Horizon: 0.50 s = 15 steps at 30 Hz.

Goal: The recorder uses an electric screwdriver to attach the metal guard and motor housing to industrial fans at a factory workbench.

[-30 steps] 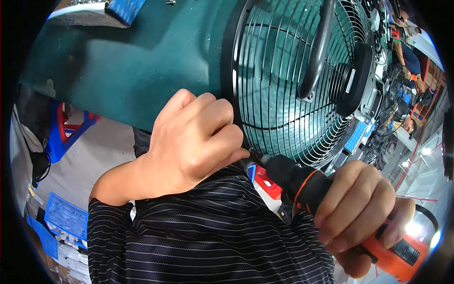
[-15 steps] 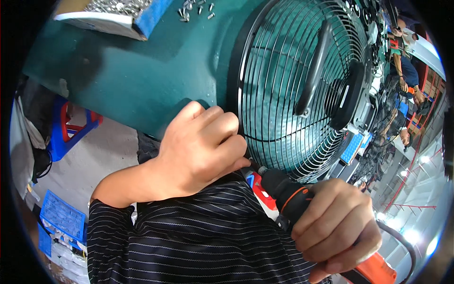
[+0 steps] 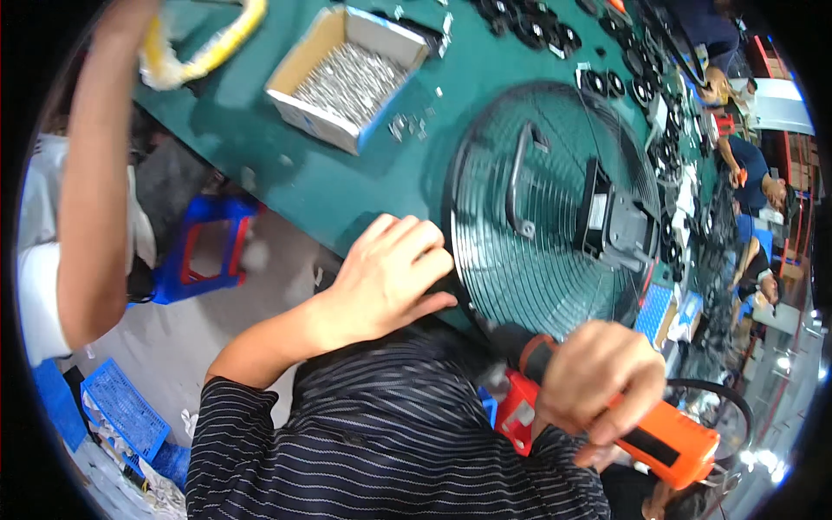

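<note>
My left hand [image 3: 386,282] is at the near-left rim of a black wire fan grille [image 3: 555,260]. Its fingers are loosely bent, the thumb stands apart from them, and nothing shows between. My right hand [image 3: 602,377] grips an orange and black electric screwdriver [image 3: 672,442] with a cord. The screwdriver's black nose [image 3: 511,340] points left at the grille's near edge; its tip is blurred and partly hidden. On the grille are a black carrying handle [image 3: 513,186] and a black bracket [image 3: 620,225].
An open carton of screws [image 3: 351,87] stands beyond my left hand, with loose screws [image 3: 409,126] beside it. At left is another person's forearm [image 3: 95,199], near a yellow roll [image 3: 204,61]. A blue-and-red stool [image 3: 204,251] and blue basket [image 3: 126,407] stand below. Black parts [image 3: 537,30] line the far table.
The view has shifted, bringing in the whole screw carton and another person's arm at left. My left thumb has moved apart from the fingers. The screwdriver has tilted slightly in my right hand.
</note>
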### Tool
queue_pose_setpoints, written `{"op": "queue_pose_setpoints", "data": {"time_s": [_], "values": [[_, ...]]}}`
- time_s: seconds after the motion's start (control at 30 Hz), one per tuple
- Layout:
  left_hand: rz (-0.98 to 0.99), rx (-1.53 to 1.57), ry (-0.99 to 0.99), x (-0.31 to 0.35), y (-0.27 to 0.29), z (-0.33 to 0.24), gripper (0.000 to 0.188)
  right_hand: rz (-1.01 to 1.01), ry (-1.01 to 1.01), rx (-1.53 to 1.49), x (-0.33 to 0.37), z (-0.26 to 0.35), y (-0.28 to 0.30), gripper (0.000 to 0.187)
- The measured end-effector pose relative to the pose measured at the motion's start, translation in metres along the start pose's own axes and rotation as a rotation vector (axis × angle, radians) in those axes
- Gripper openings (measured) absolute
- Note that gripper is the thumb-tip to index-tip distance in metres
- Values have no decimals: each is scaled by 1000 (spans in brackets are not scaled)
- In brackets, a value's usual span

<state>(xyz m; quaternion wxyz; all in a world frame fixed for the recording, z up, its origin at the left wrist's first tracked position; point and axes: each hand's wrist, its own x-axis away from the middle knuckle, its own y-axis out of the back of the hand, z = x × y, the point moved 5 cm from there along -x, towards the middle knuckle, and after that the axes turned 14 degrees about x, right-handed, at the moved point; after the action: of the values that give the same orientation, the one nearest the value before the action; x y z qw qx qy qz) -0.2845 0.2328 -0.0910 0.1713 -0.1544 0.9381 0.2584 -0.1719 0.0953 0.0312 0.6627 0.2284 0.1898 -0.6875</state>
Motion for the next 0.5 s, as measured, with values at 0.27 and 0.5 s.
{"op": "queue_pose_setpoints", "data": {"time_s": [0.27, 0.5], "values": [[286, -387, -357, -40, 6, -13, 101, -573, 33, 72, 96, 62, 18, 41], [372, -486, -557, -72, -1, -23, 75, -1049, -108, -76, 186, 83, 33, 31]]}}
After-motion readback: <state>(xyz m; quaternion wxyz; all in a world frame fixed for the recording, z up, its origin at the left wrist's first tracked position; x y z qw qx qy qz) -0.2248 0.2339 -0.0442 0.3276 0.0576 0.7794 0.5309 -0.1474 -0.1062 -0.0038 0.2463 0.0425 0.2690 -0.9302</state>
